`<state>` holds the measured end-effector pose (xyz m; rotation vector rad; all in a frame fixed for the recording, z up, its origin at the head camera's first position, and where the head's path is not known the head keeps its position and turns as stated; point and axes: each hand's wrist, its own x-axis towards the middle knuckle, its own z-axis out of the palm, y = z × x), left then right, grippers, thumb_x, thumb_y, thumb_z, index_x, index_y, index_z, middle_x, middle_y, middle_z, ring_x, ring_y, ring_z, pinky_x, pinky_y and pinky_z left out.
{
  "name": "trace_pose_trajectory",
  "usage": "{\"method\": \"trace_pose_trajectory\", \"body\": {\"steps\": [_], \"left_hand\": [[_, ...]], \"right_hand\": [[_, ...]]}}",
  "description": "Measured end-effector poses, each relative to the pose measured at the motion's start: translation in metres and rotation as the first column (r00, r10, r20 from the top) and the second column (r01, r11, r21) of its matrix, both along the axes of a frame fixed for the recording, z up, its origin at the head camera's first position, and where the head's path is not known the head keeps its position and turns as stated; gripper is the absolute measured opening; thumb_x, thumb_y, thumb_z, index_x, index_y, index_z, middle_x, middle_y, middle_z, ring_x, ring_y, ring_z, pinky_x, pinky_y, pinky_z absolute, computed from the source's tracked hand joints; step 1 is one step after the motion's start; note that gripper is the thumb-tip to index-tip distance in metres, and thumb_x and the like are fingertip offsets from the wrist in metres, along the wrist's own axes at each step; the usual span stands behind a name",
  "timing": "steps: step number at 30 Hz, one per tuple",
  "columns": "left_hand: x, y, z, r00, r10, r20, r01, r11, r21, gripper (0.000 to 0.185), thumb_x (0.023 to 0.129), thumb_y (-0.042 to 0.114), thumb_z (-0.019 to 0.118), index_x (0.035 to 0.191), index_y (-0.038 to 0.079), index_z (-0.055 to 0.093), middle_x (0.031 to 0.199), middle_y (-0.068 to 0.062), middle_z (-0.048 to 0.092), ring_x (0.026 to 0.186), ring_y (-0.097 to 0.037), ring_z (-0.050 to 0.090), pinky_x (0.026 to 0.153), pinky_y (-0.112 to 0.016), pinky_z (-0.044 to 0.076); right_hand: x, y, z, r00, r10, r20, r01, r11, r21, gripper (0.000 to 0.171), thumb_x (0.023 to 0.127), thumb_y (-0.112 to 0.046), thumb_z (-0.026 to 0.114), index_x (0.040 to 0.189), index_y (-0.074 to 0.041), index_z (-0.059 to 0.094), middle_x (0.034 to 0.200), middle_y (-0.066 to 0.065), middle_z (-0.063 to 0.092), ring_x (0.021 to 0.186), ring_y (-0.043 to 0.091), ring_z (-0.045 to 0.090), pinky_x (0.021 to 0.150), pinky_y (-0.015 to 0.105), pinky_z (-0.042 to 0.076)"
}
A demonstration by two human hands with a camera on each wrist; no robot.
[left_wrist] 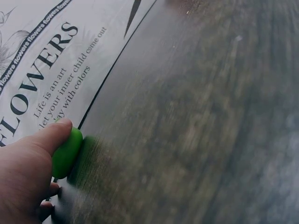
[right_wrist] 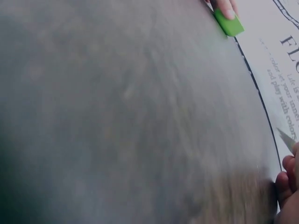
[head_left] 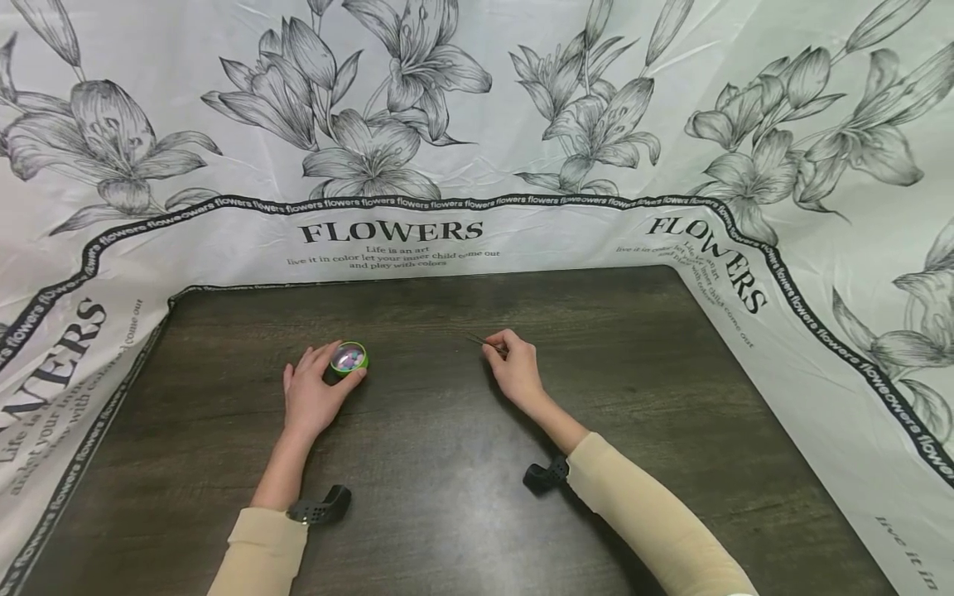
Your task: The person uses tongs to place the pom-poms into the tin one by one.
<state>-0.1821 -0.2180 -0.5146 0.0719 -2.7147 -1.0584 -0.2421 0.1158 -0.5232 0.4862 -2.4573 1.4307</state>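
Observation:
On the left of the tabletop, my left hand (head_left: 311, 389) grips a small round green container (head_left: 349, 358), its thumb on the near side and fingers around the far side. Pink, purple and bluish small pieces show inside its open-looking top. The left wrist view shows the thumb against the container's green wall (left_wrist: 67, 153). To the right, my right hand (head_left: 516, 364) pinches thin metal tweezers (head_left: 477, 339), whose tips point left toward the container. In the right wrist view the tweezers (right_wrist: 286, 139) stick out past the fingertips, apart from the container.
A dark wood-grain table (head_left: 432, 447) lies under both hands. White cloth (head_left: 522, 240) printed with flowers and lettering rises along its back and sides. Black wrist devices (head_left: 325, 506) sit at both sleeve cuffs.

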Motion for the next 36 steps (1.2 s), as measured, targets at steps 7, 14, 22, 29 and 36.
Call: {"method": "trace_pose_trajectory", "body": {"steps": [7, 14, 22, 29, 36], "left_hand": [[0.0, 0.001, -0.001, 1.0, 0.003, -0.001, -0.003, 1.0, -0.002, 0.071, 0.094, 0.035, 0.077, 0.15, 0.001, 0.05, 0.151, -0.027, 0.046, 0.15, -0.048, 0.024, 0.119, -0.066, 0.001], [0.001, 0.001, 0.0, 1.0, 0.001, 0.002, -0.001, 1.0, 0.0, 0.07, 0.095, 0.035, 0.076, 0.15, 0.001, 0.05, 0.151, -0.028, 0.046, 0.15, -0.048, 0.024, 0.119, -0.067, 0.001], [0.0, 0.0, -0.001, 1.0, -0.002, 0.004, 0.002, 1.0, 0.001, 0.071, 0.095, 0.036, 0.076, 0.151, 0.001, 0.05, 0.152, -0.028, 0.045, 0.15, -0.048, 0.023, 0.119, -0.067, 0.001], [-0.001, 0.0, -0.001, 1.0, 0.0, 0.001, 0.0, 1.0, -0.006, 0.071, 0.094, 0.036, 0.077, 0.15, 0.002, 0.051, 0.151, -0.028, 0.046, 0.15, -0.048, 0.024, 0.118, -0.067, 0.001], [-0.001, 0.0, -0.002, 1.0, 0.005, -0.006, -0.005, 1.0, -0.018, 0.07, 0.092, 0.035, 0.078, 0.148, 0.001, 0.053, 0.15, -0.027, 0.047, 0.149, -0.048, 0.026, 0.118, -0.068, 0.003]], "right_hand": [[0.004, 0.013, -0.001, 0.998, -0.035, -0.046, 0.037, 0.998, 0.05, 0.009, 0.099, -0.004, 0.068, 0.106, 0.002, 0.069, 0.091, 0.011, 0.073, 0.071, 0.018, 0.066, 0.064, 0.034, 0.057], [0.008, 0.027, -0.004, 0.993, -0.074, -0.092, 0.083, 0.991, 0.102, 0.005, 0.098, -0.003, 0.069, 0.103, 0.0, 0.069, 0.095, 0.011, 0.068, 0.079, 0.022, 0.066, 0.072, 0.037, 0.058], [0.009, 0.038, -0.005, 0.989, -0.114, -0.089, 0.126, 0.981, 0.147, 0.004, 0.096, -0.003, 0.072, 0.095, -0.001, 0.069, 0.103, 0.014, 0.06, 0.09, 0.029, 0.06, 0.08, 0.043, 0.052], [0.012, 0.038, -0.005, 0.99, -0.104, -0.093, 0.119, 0.976, 0.18, 0.006, 0.093, 0.001, 0.074, 0.092, -0.002, 0.068, 0.109, 0.015, 0.059, 0.092, 0.03, 0.061, 0.079, 0.044, 0.053], [0.013, 0.037, -0.004, 0.988, -0.114, -0.101, 0.134, 0.968, 0.213, 0.006, 0.091, 0.0, 0.077, 0.089, 0.0, 0.071, 0.126, 0.021, 0.06, 0.117, 0.04, 0.058, 0.094, 0.051, 0.052]]}}
